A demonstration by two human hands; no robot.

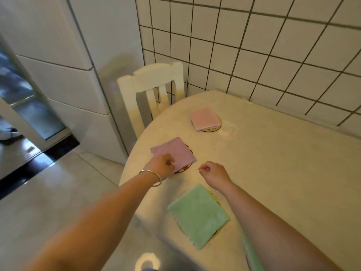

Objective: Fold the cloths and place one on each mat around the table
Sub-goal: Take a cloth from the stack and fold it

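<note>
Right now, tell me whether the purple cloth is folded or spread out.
Folded. The purple cloth lies as a compact square on its mat, with the left hand gripping its near edge.

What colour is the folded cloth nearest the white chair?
Pale pink. The folded cloth lies on a round mat, seen clearly in the head view.
</note>
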